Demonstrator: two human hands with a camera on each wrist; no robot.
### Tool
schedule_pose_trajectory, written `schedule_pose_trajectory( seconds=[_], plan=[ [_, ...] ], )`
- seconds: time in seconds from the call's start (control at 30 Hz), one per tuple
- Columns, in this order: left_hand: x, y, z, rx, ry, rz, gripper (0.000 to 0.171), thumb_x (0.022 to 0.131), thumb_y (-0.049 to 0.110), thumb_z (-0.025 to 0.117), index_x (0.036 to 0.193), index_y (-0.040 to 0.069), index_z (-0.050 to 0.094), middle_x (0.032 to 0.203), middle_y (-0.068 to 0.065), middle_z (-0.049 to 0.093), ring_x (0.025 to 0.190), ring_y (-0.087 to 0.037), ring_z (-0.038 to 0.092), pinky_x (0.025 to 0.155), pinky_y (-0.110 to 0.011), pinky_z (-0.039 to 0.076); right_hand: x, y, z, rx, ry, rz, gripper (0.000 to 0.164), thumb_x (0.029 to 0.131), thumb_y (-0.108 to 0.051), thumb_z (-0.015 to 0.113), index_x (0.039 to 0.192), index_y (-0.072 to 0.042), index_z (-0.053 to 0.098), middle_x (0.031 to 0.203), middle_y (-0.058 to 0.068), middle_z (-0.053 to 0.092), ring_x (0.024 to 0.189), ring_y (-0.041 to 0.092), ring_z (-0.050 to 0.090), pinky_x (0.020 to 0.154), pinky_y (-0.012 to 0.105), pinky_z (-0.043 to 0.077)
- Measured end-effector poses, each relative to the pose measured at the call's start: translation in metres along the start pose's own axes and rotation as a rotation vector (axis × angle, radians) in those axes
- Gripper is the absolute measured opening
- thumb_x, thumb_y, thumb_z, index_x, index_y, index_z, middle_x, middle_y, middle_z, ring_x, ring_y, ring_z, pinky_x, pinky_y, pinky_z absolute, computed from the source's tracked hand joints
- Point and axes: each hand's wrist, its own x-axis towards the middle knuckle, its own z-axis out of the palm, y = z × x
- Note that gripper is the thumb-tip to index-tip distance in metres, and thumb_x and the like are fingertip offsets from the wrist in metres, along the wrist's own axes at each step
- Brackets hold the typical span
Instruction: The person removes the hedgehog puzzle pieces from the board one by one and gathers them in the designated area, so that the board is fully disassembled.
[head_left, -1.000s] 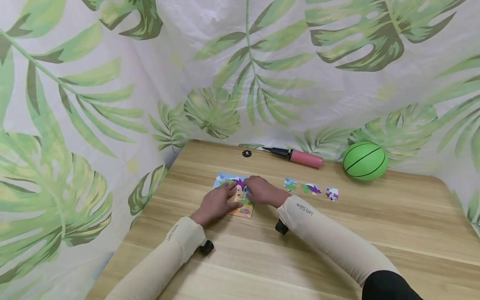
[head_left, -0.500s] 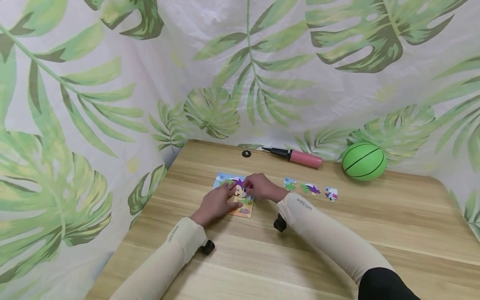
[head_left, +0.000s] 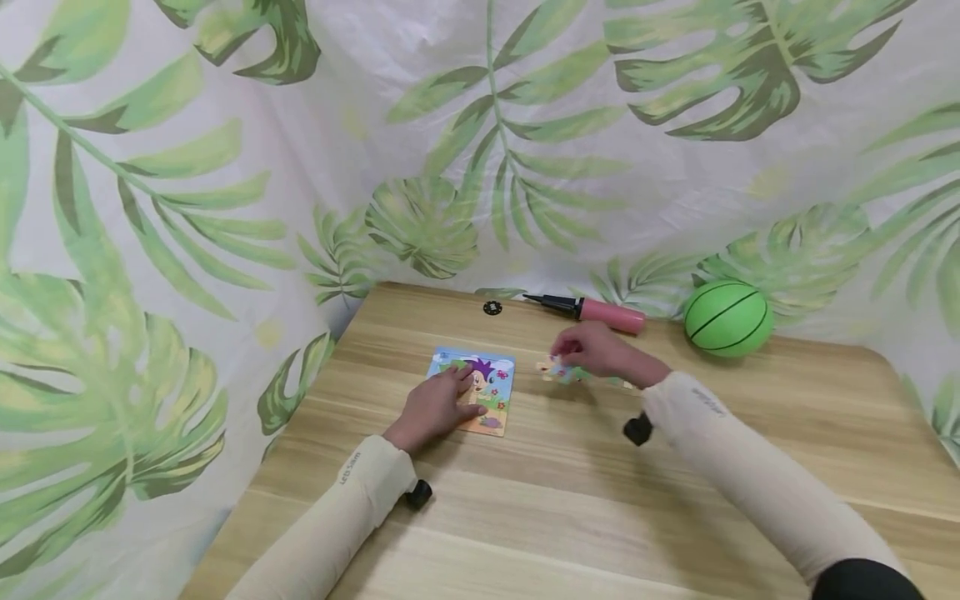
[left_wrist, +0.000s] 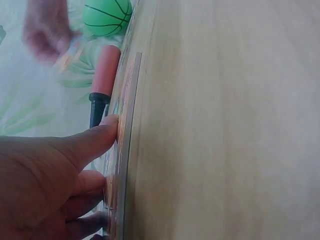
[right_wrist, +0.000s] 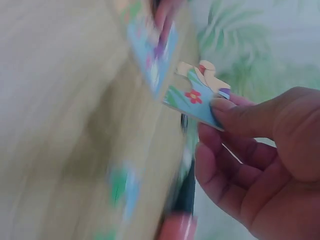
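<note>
You wear a smooth, pale beige left sleeve [head_left: 318,533] and a matching right sleeve [head_left: 772,475], both ending at the wrist. Dark lettering [head_left: 349,468] marks the left one near its cuff. A small black block [head_left: 419,495] juts out below the left wrist, a similar black block [head_left: 638,429] below the right. Black fabric [head_left: 864,579] shows above the right sleeve; your hands [head_left: 433,410] are bare.

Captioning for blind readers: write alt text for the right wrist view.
The right hand pinches a flowered puzzle piece. Beyond it, the left hand touches the puzzle; blurred loose pieces lie on the table.
</note>
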Motion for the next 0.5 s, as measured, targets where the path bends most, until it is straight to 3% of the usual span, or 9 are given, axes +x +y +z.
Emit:
schedule_pose_trajectory(
  seconds=[0.23,0.5],
  plan=[
    [-0.002,-0.003,-0.002,0.021,0.002,-0.003,0.071,0.089,0.053,0.07,0.144,0.011,0.054,0.159,-0.001,0.043,0.15,-0.028,0.038,0.116,-0.048,0.042,-0.065,0.057,-0.032,-0.049,-0.07,0.039,0.008,0.09,-0.006,0.071,0.095,-0.009,0.076,0.086,0.001,0.074,0.074,0.006,0.06,0.066,0.022,0.052],
    [0.001,-0.002,0.001,-0.011,-0.01,0.014,0.074,0.09,0.052,0.069,0.148,0.011,0.048,0.162,-0.003,0.039,0.151,-0.03,0.034,0.117,-0.052,0.039,-0.114,0.095,-0.035,0.056,-0.145,0.132,0.01,0.091,-0.001,0.068,0.094,-0.006,0.076,0.082,0.003,0.073,0.064,0.001,0.054,0.056,0.019,0.047]
  ],
)
